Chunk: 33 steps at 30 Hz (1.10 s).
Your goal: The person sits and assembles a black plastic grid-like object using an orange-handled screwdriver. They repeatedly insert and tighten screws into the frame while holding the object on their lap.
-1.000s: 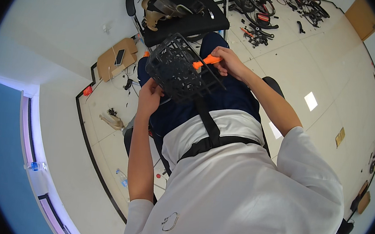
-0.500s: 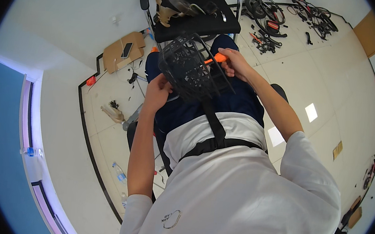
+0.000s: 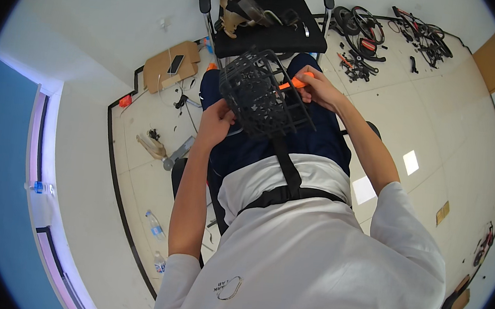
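Observation:
A black plastic basket (image 3: 259,99) with openwork sides rests tilted on my lap, over my dark trousers. My left hand (image 3: 216,122) grips its lower left edge, the fingertips partly hidden behind the rim. On the opposite side, my right hand (image 3: 320,90) is wrapped around the handle of an orange screwdriver (image 3: 296,83). Its shaft points left into the basket's side; the tip is hidden by the lattice.
Ahead stands a black chair (image 3: 271,29) with a brown and grey object on its seat. Bicycle parts (image 3: 363,40) lie on the floor at the far right. At left are cardboard (image 3: 166,66) with a phone (image 3: 176,64) on it, and a plastic bottle (image 3: 155,224).
The whole view has shifted slightly, so the scene sits further right and lower. The basket has turned a little, showing more of its patterned face. Both hands keep their hold.

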Available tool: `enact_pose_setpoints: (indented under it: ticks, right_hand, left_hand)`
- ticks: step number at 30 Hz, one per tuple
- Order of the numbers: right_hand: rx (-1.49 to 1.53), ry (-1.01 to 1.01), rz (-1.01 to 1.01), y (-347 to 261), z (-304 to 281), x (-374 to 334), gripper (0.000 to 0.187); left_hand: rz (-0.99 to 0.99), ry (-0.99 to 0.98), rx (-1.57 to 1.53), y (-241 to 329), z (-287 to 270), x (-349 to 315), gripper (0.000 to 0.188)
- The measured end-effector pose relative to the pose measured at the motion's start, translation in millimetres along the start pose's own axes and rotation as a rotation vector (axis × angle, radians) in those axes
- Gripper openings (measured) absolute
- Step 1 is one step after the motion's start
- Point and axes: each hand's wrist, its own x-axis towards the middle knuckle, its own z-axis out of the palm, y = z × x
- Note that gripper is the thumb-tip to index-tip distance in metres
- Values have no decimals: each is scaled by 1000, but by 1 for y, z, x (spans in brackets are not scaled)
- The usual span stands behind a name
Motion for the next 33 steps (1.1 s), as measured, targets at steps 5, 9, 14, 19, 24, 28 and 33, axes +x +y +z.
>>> enact_pose_setpoints:
  ticks: [5,9,14,19,24,28,33]
  right_hand:
    - [6,-3,-16,-1,2,-2,13]
    - [13,-63,-54,1,-1,-3,10]
    - [-49,-96,-126,5,-6,-2,19]
    - [122,-128,-64,-2,-3,-3,12]
    - [334,43,-31,11,9,-3,26]
    - [370,-112,-160,11,4,-4,38]
    - [-58,12,-12,21,-16,-2,35]
  left_hand:
    - [-18,21,8,2,2,0,26]
    - [-19,4,44,3,0,0,24]
    - [-28,-2,41,8,-2,-1,21]
    - [8,9,-3,-1,-1,2,17]
    - [45,32,-11,-15,3,5,15]
    - [116,57,-13,-33,9,8,16]
    - [99,57,-11,-46,11,16,15]
